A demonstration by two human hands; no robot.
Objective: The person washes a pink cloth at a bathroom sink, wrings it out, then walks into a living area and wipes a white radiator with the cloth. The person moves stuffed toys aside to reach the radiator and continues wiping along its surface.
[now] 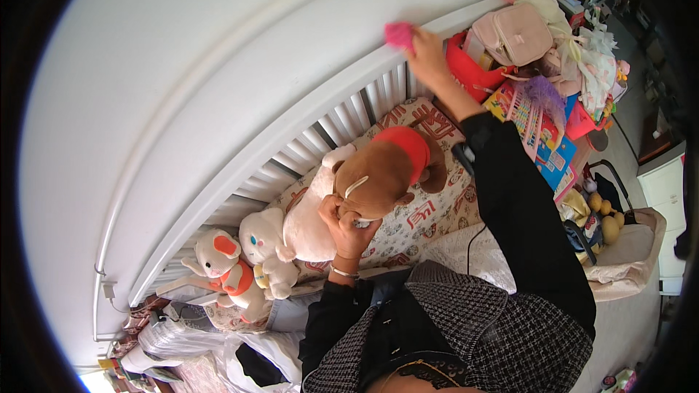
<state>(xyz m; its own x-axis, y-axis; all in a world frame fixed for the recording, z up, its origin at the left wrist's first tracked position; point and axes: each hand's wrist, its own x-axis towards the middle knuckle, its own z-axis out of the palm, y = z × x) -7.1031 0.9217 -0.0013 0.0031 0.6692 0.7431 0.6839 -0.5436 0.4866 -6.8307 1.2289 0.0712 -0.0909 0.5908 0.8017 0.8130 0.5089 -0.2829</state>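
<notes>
My right hand [428, 60] reaches up and to the right with a pink cloth [400, 36] bunched in its fingers, at the white top rail [327, 87] of a slatted bed. My left hand [349, 229], with a bangle on the wrist, grips the head of a brown plush toy [377, 174] in a red top. That toy lies tilted over the patterned bedding [426, 215]. Beside it lean a pale pink plush toy [311, 221], a white plush toy [265, 245] and a white plush rabbit [229, 267] with orange clothing. The brown toy's face is partly hidden by my fingers.
A white wall [191, 65] with a pipe runs behind the rail. At the right are a pink bag [513, 33], a red plush item [469, 68], an abacus toy [524, 120] and a cream-lined stroller [628, 251]. White plastic bags [207, 349] lie at the lower left.
</notes>
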